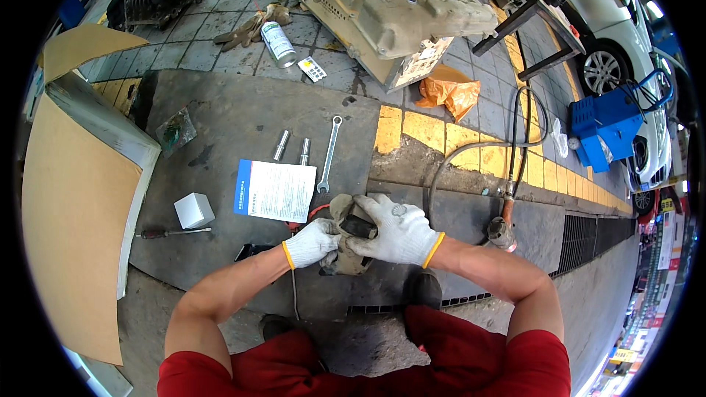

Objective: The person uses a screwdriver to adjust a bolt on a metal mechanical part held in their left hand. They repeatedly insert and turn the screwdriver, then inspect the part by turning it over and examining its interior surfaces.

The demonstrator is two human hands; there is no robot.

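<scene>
Both my hands wear white knit gloves with yellow cuffs and meet low in the middle of the view. My left hand (315, 242) pinches the left side of a grey-brown cloth (344, 259). On the cloth's other side, my right hand (399, 229) is closed around its edge. A dark object (359, 227) shows in the folds between them; its kind is unclear. Just beyond lie a printed sheet (279, 191) with a blue edge, a combination wrench (331, 153) and two metal sockets (281, 145). Something red (296, 226) is partly hidden beside my left hand.
At left are a white box (194, 211), a screwdriver (170, 233) and a large cardboard panel (81, 198). An air impact wrench (502, 229) with its hose lies right. Farther off stand a spray can (278, 44), a big engine part (397, 11) and a blue cart (603, 129).
</scene>
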